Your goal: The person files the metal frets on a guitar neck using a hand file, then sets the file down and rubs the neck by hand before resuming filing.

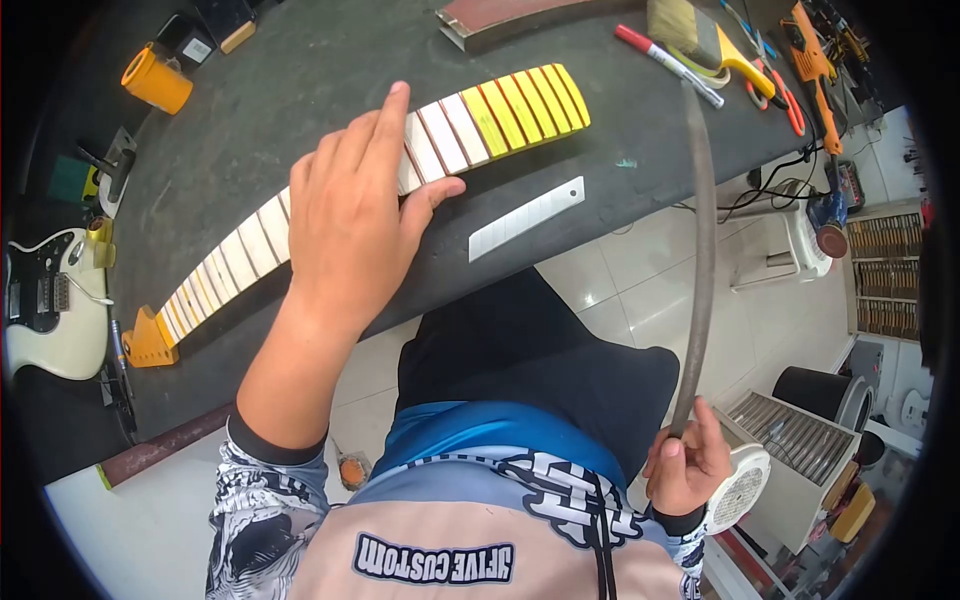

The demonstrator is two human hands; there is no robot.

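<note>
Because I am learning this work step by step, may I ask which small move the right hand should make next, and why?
Probably the right hand should swing the long grey tool left, over the guitar neck. The left hand lies across the neck, seemingly steadying it, while the tool is off to one side, with the blade lying between.

The guitar neck (445, 138) lies on the table (270, 100), with the left hand (350, 205) across its middle. Before the neck, on the wearer's side, a blade (527, 218) lies near the table's edge. Behind the neck is a board (550, 18). To its right lie a marker (690, 75), a brush (690, 35) and scissors (796, 115); also right but nearer the wearer, the right hand (690, 465) holds a rod (703, 220). Left of the neck is a guitar (88, 330); behind and left, a cup (160, 80).
</note>
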